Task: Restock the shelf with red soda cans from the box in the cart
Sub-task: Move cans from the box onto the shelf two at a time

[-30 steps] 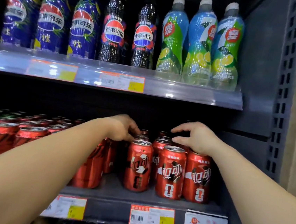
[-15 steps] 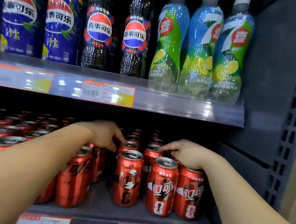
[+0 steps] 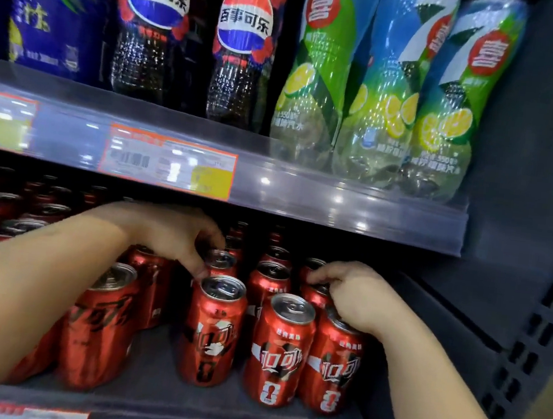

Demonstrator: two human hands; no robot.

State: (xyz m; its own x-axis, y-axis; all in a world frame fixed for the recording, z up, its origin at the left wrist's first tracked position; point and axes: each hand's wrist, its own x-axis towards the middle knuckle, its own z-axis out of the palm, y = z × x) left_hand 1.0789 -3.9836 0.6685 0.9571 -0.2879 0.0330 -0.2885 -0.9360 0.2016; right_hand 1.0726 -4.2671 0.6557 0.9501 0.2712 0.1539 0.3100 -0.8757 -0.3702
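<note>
Both arms are in under the upper shelf now, working the red cans at the right end of the lower shelf, close to its front edge. The left hand curls down over the can tops of the second row, fingertips touching the rim of a can behind the front left one, though whether that grip is actually clamped on it I cannot tell. The right hand sits on the tops of the rightmost column, fingers bent over a lid, palm resting on the front right can; again, closed on one or just nudging, it is not clear. The box and the cart are out of view. Here is the risk: these cans stand packed touching, three across at the front, so a push from behind could walk the front row towards the front edge and tip one off. The left forearm also lies close across the neighbouring cans to the left, and a sweep there could knock them crooked. Knuckles have little room under the upper shelf. The lower shelf is dark grey and looks flat, with price tags along the rails, cola bottles and lemon-lime bottles above, and a perforated grey upright closing the right side
</note>
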